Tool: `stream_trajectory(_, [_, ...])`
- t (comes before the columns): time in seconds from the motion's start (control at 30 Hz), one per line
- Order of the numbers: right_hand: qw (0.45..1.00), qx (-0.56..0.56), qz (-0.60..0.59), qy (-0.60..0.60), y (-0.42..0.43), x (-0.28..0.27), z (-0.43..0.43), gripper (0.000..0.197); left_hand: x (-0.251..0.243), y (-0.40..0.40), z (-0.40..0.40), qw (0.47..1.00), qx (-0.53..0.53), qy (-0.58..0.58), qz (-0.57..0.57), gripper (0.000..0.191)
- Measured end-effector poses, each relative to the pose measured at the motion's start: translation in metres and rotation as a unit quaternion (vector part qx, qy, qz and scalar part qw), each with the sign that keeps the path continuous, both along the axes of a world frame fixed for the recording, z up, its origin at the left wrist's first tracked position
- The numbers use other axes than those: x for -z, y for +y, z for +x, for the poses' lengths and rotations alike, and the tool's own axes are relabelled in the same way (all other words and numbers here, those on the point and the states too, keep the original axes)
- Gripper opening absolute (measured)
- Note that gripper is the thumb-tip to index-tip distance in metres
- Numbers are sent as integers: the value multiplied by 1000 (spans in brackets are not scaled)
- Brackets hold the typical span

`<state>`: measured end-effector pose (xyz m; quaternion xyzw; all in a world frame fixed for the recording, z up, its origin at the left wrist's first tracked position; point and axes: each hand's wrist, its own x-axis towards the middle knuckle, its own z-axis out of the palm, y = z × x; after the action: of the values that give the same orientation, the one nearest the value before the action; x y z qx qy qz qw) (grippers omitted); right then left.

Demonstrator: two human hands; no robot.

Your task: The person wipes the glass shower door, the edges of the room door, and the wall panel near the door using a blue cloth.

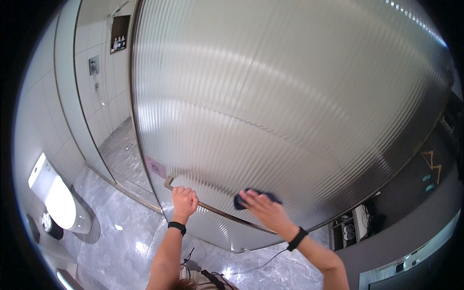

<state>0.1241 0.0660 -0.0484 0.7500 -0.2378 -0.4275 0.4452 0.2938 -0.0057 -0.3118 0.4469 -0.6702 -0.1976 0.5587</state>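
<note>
My left hand (184, 202) is closed around the metal handle bar (224, 214) near its left end. The bar runs across a large ribbed glass door (275, 119). Just above the bar, right of the middle, my right hand (266, 212) presses a dark cloth (240, 200) against the glass with its fingers spread over it. The hand and cloth look slightly blurred, and the palm hides part of the cloth. A pink sign (155, 166) with writing is on the glass near the bar's left end. Both wrists wear black bands.
At the left stand a white toilet (59, 203) and a waste bin (53, 229). Behind the glass edge is a shower area with a mixer valve (94, 65) and a niche of bottles (119, 42). Hangers (431, 163) and a shelf with slippers (348, 232) are at the right. Marble-look tiles cover the floor.
</note>
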Motion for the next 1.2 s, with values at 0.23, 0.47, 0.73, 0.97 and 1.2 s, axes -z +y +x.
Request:
stream_trajectory(0.23, [861, -91, -299, -402, -142, -190, 115, 49, 0, -25, 16, 1000, -11, -9, 13, 13])
stream_trajectory(0.47, [962, 68, -82, -252, -106, 7, 85, 63, -1, -8, 5, 999, 22, 13, 19, 12])
stream_trajectory(0.73, [974, 18, -126, -185, -113, -17, 97, 53, 21, -13, 16, 989, 139, -16, -44, 12])
stream_trajectory(0.97, [882, -74, -296, -359, -215, -104, 199, 49, 22, -22, 12, 985, 159, 41, -60, 12])
stream_trajectory(1.2, [963, 191, 111, -154, -114, 130, 125, 50, 35, -15, -2, 974, 214, 57, -43, 17])
